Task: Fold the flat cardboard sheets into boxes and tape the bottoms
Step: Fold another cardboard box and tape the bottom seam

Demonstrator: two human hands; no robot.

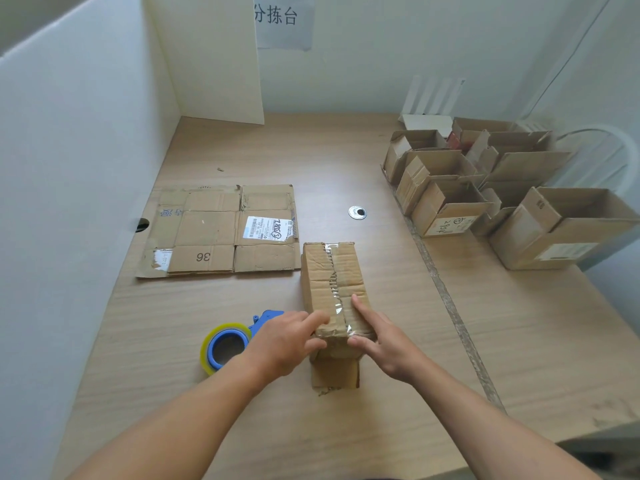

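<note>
Bench point(346, 161) runs wide and bare through the middle and near edge, plenty of room there. White partition point(69, 168) walls off the whole left side and the back-left corner. Flat sheets point(207, 230) lie stacked against it, just left of the work. Open boxes point(561, 233) crowd the right far corner, well apart from the hands, beyond a worn seam point(446, 296). The box point(329, 271) lies centre, bottom up, clear tape along its seam, far corner just beside the sheets. Tape dispenser point(225, 344) sits close behind the left wrist. Left hand point(287, 341) grips the box's near end, fingers curled; right hand point(388, 344) presses tape flat with straight fingers. Cable hole point(357, 212) beyond.
</note>
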